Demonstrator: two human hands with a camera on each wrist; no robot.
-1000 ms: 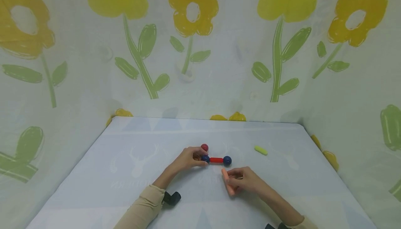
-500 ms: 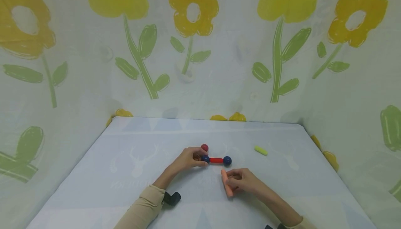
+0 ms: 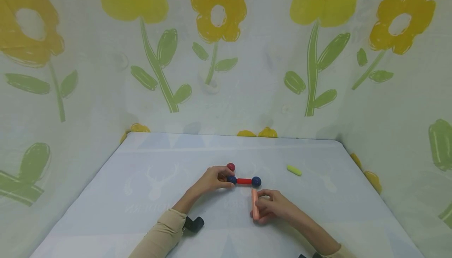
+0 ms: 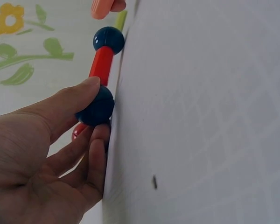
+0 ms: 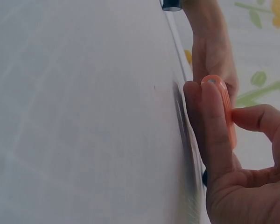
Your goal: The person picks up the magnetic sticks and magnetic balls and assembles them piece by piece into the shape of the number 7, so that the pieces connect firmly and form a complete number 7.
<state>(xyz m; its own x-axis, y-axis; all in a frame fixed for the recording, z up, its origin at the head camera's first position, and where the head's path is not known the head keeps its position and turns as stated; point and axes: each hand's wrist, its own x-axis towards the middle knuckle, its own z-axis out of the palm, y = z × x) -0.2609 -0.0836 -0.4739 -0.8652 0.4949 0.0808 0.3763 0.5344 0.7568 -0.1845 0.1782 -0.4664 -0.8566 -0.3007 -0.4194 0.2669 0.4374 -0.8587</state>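
With thumb and fingers, my left hand (image 3: pixel 211 178) pinches a glossy dark blue ball (image 4: pixel 99 106) on the table. A short red rod (image 3: pixel 244 181) joins it to a second blue ball (image 3: pixel 256 181) on the right, making a dumbbell shape. My right hand (image 3: pixel 276 204) grips a ribbed orange rod (image 3: pixel 255 205) between thumb and fingers, just in front of the second blue ball. In the right wrist view, the orange rod's rounded end shows a small greyish spot. A red ball (image 3: pixel 230 166) sits right behind my left fingertips, partly hidden in the left wrist view.
A yellow-green rod (image 3: pixel 294 170) lies on the table behind and to the right of my right hand. The pale patterned tabletop (image 3: pixel 169 156) meets a flower-print curtain (image 3: pixel 247 93) at the back and both sides.
The orange rod has turned in my right hand, from slanted to nearly straight front to back, its far end shifting slightly right. My left hand and the dumbbell piece stay put.
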